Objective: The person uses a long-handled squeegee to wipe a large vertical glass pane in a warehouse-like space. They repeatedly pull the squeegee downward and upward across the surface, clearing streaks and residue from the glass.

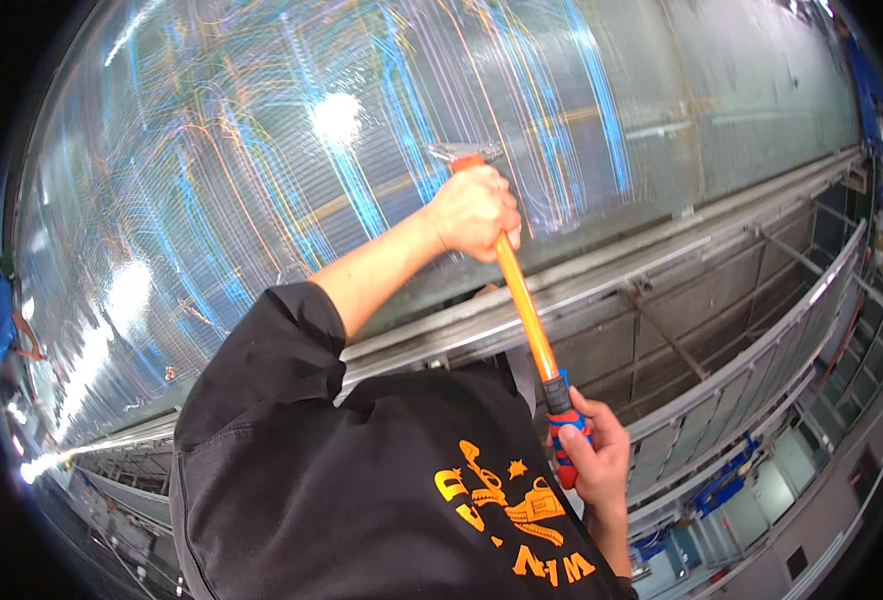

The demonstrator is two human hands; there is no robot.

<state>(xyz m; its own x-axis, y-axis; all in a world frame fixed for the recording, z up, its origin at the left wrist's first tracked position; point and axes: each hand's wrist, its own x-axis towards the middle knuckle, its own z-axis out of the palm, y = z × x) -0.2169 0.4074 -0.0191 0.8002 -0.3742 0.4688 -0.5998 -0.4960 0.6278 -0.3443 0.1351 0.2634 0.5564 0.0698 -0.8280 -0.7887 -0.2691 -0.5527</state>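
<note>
A long-handled scraper (528,308) with an orange shaft slants across my front. My left hand (476,214) is wrapped round the shaft close to the head. Past that fist, the scraper's wide metal blade (465,151) lies at the large shiny panel (652,180); whether its edge touches cannot be made out. Lower down, my right hand (599,452) grips the red and blue handle end, near my body. Colourful curved streaks and bright reflections cover much of the panel's surface.
A long metal rail (697,222) borders the panel on my side. Below it on the right are metal frames (762,365) with crossbars and blue parts (727,480). At the far left edge, another person's arm (28,335) and blue sleeve (3,308) show beside the panel.
</note>
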